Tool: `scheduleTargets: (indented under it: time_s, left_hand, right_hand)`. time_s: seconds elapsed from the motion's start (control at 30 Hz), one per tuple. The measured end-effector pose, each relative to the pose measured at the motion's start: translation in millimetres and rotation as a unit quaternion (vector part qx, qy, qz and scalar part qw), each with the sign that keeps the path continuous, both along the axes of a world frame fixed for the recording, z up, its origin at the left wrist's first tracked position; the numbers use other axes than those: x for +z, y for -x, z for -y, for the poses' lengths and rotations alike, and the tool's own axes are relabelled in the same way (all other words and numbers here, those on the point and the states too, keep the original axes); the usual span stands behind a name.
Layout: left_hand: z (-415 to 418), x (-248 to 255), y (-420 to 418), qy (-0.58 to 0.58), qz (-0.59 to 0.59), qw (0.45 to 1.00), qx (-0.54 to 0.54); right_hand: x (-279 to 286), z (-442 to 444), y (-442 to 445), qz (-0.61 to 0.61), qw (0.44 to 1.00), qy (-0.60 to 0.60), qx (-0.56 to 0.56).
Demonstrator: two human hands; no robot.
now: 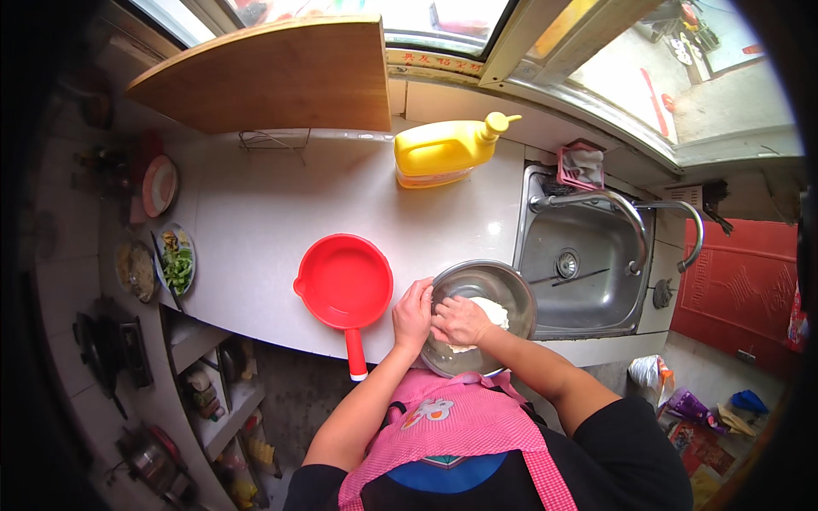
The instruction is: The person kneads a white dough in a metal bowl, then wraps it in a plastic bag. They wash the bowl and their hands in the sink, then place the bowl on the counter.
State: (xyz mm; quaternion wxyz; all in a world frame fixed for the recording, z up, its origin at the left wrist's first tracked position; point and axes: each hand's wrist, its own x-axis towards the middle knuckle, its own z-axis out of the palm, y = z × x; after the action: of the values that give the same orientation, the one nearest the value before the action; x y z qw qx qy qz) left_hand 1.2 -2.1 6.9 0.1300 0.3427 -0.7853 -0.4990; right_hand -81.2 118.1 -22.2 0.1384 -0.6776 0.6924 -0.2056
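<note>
A round stainless steel bowl [519,284] rests near the counter's front edge, close against my pink checked apron [473,425]. My left hand [412,314] grips the bowl's left rim. Inside the bowl, my right hand [460,321] presses on white dough [493,312] with its fingers curled; its fingertips are hidden underneath. Part of the dough shows to the right of that hand and below the wrist. Left of the bowl stands a red plastic ladle [344,281], its handle pointing toward me over the counter edge.
A steel sink [594,300] with a curved faucet [613,199] adjoins the bowl's right side. Behind are a yellow pump bottle [441,153] and a leaning wooden board [275,76]. At left, a plate of chopped greens [176,265] has chopsticks [165,271] across it, above open shelves [233,418].
</note>
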Motion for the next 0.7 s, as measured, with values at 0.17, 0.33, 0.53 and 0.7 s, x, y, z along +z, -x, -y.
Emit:
scheduleTargets:
  time_s: [0.17, 0.33, 0.53, 0.7]
  left_hand:
    - [0, 2, -1, -0.024, -0.003, 1.000, -0.010]
    - [2, 2, 1, -0.015, -0.030, 0.999, -0.014]
    - [4, -1, 5, 0.030, -0.019, 0.999, -0.018]
    - [5, -9, 5, 0.056, -0.029, 0.998, -0.016]
  right_hand:
    - [-10, 24, 9, 0.027, 0.996, -0.023, -0.078]
    - [-10, 32, 14, 0.020, 0.993, -0.027, -0.109]
    - [13, 28, 13, 0.147, 0.954, -0.183, -0.186]
    - [45, -1, -3, 0.003, 0.965, -0.230, -0.122]
